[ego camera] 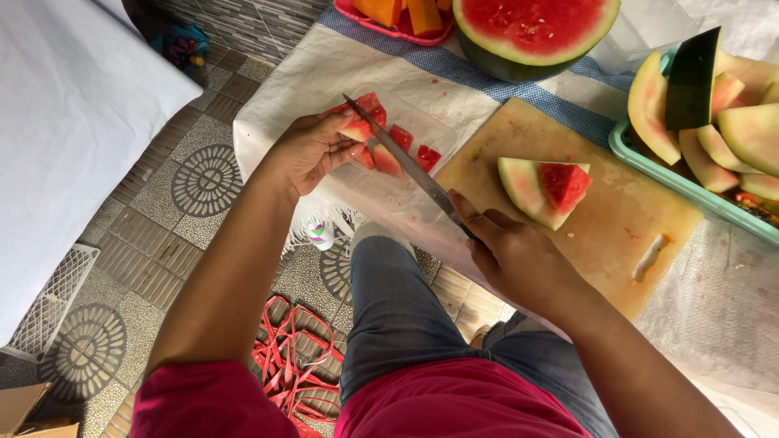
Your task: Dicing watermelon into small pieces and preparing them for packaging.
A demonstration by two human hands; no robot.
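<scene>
Left hand: fingers curled around a red watermelon piece, held over a clear plastic container at the near left of the table. Right hand: clenched on the handle of a long kitchen knife, forefinger laid along the top, blade slanting up and left so that its tip lies against the held piece. Contents of container: several small red watermelon chunks, just beside the blade. Wooden cutting board: to the right of the container, stained with juice, bearing one watermelon wedge with rind and red flesh, near the right hand. Teal tray: at the right edge, piled with pale watermelon rinds; a dark cleaver blade stands among them. Half watermelon: cut face up, at the far side of the table. Pink tray: beside it, holding orange fruit slices. White woven cloth: covers the table. Below: patterned tile floor, red straps, white crate
</scene>
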